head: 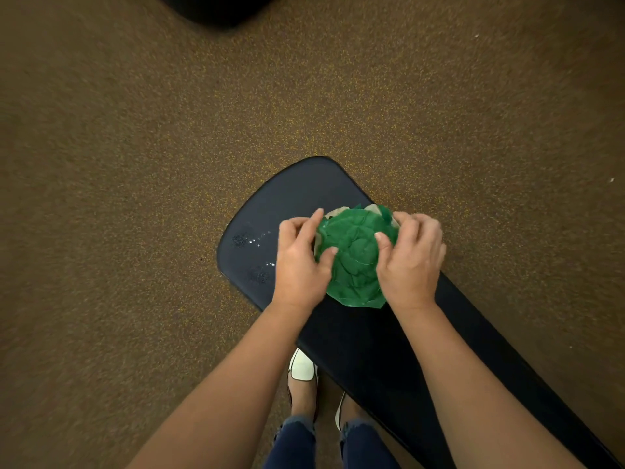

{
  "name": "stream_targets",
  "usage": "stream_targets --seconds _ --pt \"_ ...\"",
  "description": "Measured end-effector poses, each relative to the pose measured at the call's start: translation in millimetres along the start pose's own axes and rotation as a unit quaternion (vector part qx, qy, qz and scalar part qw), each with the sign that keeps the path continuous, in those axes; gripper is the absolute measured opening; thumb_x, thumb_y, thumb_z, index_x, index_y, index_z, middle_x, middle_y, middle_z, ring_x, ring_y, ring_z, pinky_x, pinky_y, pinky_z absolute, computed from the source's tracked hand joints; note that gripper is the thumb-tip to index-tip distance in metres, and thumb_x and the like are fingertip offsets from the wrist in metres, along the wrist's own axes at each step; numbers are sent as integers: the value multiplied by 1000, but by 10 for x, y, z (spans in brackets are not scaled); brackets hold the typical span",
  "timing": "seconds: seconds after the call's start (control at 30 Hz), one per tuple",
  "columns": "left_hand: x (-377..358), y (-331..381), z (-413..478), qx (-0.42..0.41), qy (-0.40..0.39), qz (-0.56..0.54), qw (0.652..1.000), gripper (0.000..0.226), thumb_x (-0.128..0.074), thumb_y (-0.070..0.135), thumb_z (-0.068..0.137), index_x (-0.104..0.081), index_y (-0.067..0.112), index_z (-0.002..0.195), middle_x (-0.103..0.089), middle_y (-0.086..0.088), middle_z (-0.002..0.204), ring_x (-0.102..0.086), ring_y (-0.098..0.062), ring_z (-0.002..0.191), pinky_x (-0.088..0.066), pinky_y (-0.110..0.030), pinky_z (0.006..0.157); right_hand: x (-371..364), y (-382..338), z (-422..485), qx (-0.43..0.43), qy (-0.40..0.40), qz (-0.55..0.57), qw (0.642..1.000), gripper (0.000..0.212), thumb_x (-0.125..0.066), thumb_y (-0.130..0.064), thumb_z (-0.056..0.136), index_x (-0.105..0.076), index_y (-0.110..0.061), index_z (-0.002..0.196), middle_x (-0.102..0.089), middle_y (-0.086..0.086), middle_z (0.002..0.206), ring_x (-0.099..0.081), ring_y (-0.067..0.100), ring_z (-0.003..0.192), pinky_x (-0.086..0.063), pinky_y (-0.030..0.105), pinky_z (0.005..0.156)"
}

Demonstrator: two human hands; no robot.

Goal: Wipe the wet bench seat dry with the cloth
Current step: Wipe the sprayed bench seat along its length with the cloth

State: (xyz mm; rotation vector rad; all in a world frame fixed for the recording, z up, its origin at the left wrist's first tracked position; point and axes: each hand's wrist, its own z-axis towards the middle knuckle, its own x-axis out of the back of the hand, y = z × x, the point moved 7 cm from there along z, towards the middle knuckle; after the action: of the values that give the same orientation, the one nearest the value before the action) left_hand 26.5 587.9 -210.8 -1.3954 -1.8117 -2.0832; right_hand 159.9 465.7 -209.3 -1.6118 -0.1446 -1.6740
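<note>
A dark navy padded bench seat (378,350) runs from the centre toward the lower right. Water droplets (252,247) glisten on its rounded far-left end. A bunched green cloth (355,258) with a pale underside lies on the seat just right of the wet patch. My left hand (299,262) grips the cloth's left side, thumb and fingers curled onto it. My right hand (411,257) grips the cloth's right side, thumb pressing into the fabric.
Brown speckled carpet (135,164) surrounds the bench on all sides. A dark object (216,8) sits at the top edge. My feet in white-toed shoes (302,370) and blue jeans stand against the bench's near edge.
</note>
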Motion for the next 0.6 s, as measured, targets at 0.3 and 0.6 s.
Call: stream_targets --seconds 0.3,0.6 --pt "553 -941 -244 100 155 180 966 46 -38 21 95 -45 3 138 -39 -16 147 -25 -37 140 -19 -42 115 -584 -379 -336 108 -201 -106 968 59 -42 -59 90 -43 -33 143 -29 12 155 -17 42 144 -18 58 113" --pt "415 -1132 -201 133 151 118 972 49 -29 15 99 -28 2 146 -20 -9 157 -4 -28 146 -2 -37 118 -609 -275 -172 218 -195 -126 948 54 -44 -50 90 -49 -26 139 -38 12 150 -25 43 140 -12 60 113"
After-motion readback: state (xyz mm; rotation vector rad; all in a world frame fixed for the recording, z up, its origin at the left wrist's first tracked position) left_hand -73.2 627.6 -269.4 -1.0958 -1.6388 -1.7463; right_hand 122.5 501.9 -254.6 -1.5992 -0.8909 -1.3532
